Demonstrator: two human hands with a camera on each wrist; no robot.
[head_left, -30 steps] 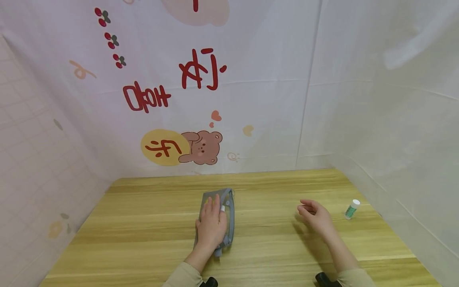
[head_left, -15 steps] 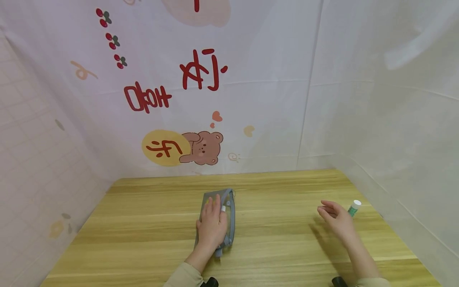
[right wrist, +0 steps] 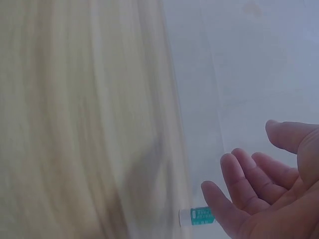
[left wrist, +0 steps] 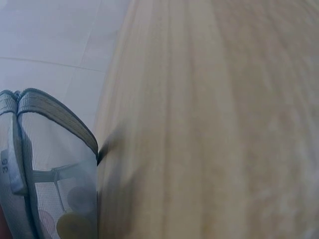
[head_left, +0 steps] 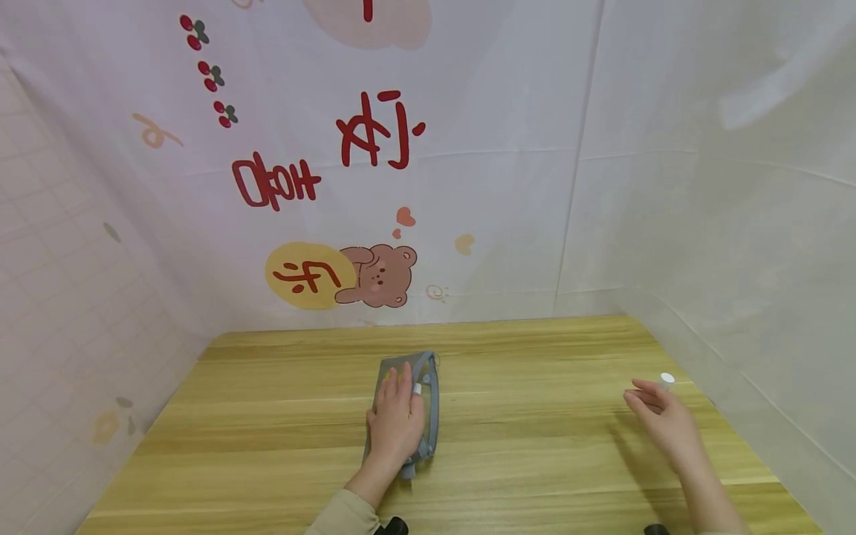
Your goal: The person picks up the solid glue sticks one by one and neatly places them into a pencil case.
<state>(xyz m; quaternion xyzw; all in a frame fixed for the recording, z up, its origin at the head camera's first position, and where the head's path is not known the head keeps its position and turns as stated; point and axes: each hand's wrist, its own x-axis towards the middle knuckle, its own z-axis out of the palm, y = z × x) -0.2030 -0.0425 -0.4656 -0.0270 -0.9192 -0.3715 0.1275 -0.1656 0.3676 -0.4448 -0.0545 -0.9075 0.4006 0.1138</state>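
Observation:
A grey zippered mesh pouch [head_left: 432, 420] lies on the wooden table, left of the middle. My left hand [head_left: 396, 423] rests palm down on it with fingers extended, and a small white end [head_left: 417, 388] pokes out beside them. Through the pouch's mesh [left wrist: 65, 149] in the left wrist view, rounded printed shapes show. At the right side of the table stands a small glue stick [right wrist: 201, 216] with a white cap and a green label. My right hand [head_left: 674, 431] hovers just in front of it, fingers relaxed and apart from the thumb, holding nothing; it hides most of the tube in the head view.
The wooden table [head_left: 521, 394] reaches back to a white printed cloth [head_left: 495, 223] hung behind it. Further cloth walls stand along the left [head_left: 80, 297] and right [head_left: 769, 260] edges.
My right hand has moved steadily rightward across the table to the glue stick, now covering most of it in the head view. My left hand and the pouch have stayed in place.

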